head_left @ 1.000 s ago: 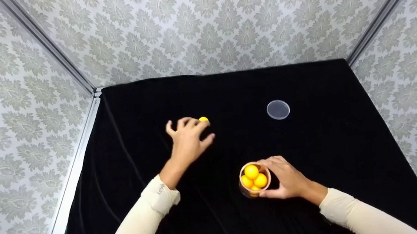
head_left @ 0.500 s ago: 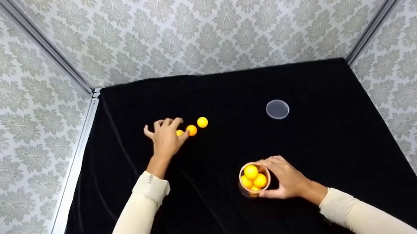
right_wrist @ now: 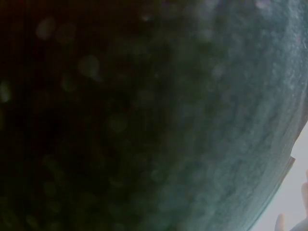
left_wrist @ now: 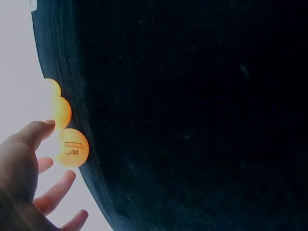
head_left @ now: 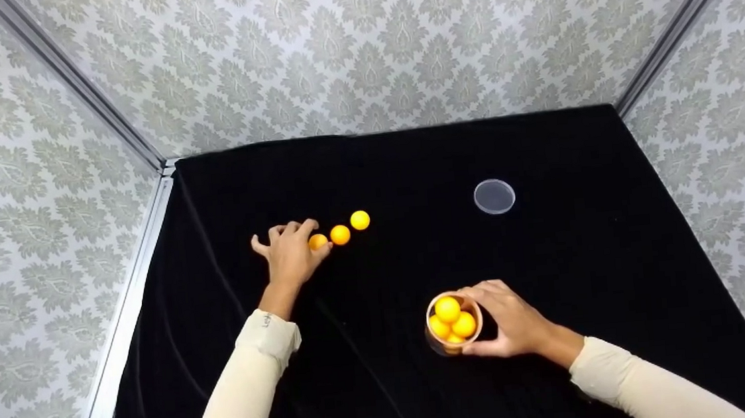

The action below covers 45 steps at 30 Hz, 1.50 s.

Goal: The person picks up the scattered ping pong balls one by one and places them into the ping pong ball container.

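Note:
In the head view my left hand (head_left: 291,252) spreads its fingers round the leftmost orange table tennis ball (head_left: 318,242), the thumb at its near side and the index finger beyond it. The left wrist view shows print on this ball (left_wrist: 74,148), between the thumb and the other fingertips. Two more balls, an orange one (head_left: 340,235) and a yellower one (head_left: 360,220), lie in a row to its right. My right hand (head_left: 511,318) grips a clear round jar (head_left: 438,345) from the right, thumb in front. Several yellow balls (head_left: 447,309) sit inside it.
A flat, round, clear lid (head_left: 494,197) lies at the back right of the black cloth (head_left: 568,240). Patterned walls (head_left: 367,56) rise behind and at both sides, with a metal rail (head_left: 124,308) along the left edge. Dark blur fills most of the right wrist view.
My left hand has moved left from the far-right ball to the leftmost one, uncovering the row. It has lowered slightly since half a second ago. My right hand keeps hold of the jar.

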Available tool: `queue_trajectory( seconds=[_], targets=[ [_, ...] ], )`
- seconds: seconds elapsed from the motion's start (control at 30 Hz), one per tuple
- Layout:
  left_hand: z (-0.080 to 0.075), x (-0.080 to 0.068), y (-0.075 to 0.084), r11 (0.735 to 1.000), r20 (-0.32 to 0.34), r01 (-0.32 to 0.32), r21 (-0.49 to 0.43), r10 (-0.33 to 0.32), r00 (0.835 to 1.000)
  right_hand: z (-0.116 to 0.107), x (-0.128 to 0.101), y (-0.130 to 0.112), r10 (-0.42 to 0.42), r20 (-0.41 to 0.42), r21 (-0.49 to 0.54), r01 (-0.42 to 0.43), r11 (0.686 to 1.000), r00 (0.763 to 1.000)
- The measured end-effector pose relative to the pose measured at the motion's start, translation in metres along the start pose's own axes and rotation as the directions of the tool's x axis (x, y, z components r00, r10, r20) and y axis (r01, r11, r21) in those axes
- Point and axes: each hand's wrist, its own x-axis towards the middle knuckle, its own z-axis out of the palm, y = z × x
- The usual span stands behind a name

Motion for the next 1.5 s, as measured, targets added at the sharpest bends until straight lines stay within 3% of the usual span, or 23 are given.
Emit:
queue_trajectory(
  seconds=[0.37,0.7,1.07,1.27,1.5],
  targets=[
    [0.009,-0.004,-0.006,1.0,0.053,0.016,0.004,-0.017,0.998,0.0,0.0,-0.001,0.0,0.006,0.005,0.0,1.0,1.0],
    [0.01,-0.006,-0.01,1.0,-0.014,-0.006,0.012,0.006,1.0,0.001,-0.001,-0.002,0.002,0.008,0.008,-0.003,1.0,1.0],
    [-0.005,-0.003,0.003,0.998,-0.096,-0.069,-0.001,0.068,0.993,-0.001,0.0,0.0,0.004,0.013,-0.004,-0.004,1.0,1.0],
    [-0.017,-0.003,0.022,0.991,-0.173,-0.135,-0.011,0.131,0.976,-0.001,0.001,0.001,0.019,0.022,-0.01,-0.019,1.0,1.0],
    [-0.028,-0.011,0.057,0.964,-0.252,-0.267,0.003,0.259,0.932,0.0,0.001,-0.001,0.009,0.013,-0.005,-0.009,1.0,1.0]
  ],
)
